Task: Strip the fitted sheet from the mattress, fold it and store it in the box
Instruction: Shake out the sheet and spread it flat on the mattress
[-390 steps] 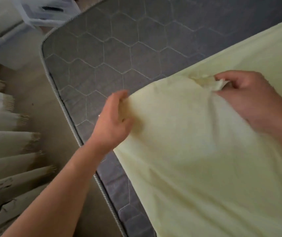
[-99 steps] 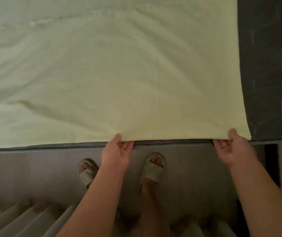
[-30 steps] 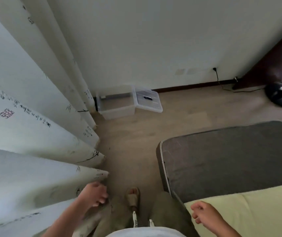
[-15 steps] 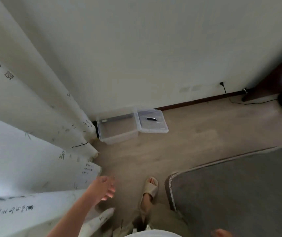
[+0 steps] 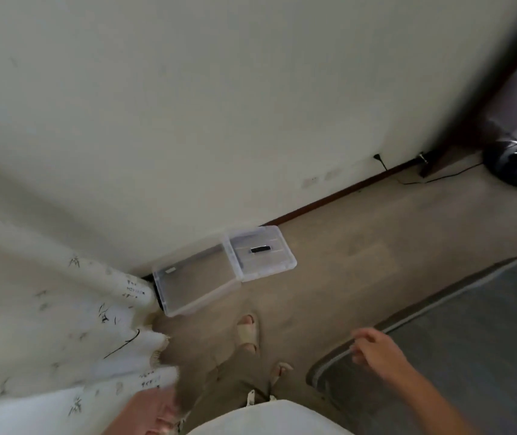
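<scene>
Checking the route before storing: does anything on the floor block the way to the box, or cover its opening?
Nothing visible does. The box stands open by the wall, its lid lying beside it, and only floor shows between the sandal and it. The curtain hem hangs close to one end.

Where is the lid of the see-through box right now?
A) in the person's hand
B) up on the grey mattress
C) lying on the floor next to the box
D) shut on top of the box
C: the lid lies flat on the floor, right beside the open box.
</scene>
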